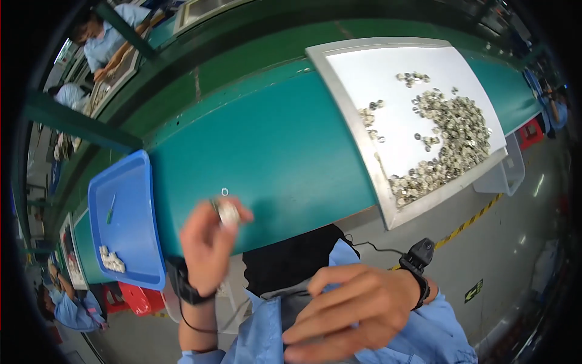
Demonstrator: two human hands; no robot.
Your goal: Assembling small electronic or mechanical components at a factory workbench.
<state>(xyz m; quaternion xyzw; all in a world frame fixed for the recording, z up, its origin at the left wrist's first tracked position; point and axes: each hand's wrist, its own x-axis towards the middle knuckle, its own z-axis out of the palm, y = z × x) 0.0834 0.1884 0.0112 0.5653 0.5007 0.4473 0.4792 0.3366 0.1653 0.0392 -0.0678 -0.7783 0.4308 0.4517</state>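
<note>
My left hand (206,246) is over the near edge of the green bench, its fingers closed on a small round whitish piece (228,213). Motion blurs the fingertips, and whether there is more than one piece cannot be told. Just beyond them a small white ring (225,192) lies on the green bench top (273,151). My right hand (357,309) hovers in front of my body, off the bench. Its fingers are stretched out and slightly apart, and I see nothing in them. Black bands circle both wrists.
To the right, a metal-framed white tray (357,73) carries a heap of small round silvery parts (454,133). A blue tray (130,212) on the left has a green-handled tool (111,209) and a cluster of whitish pieces (111,259). Other people sit at nearby benches.
</note>
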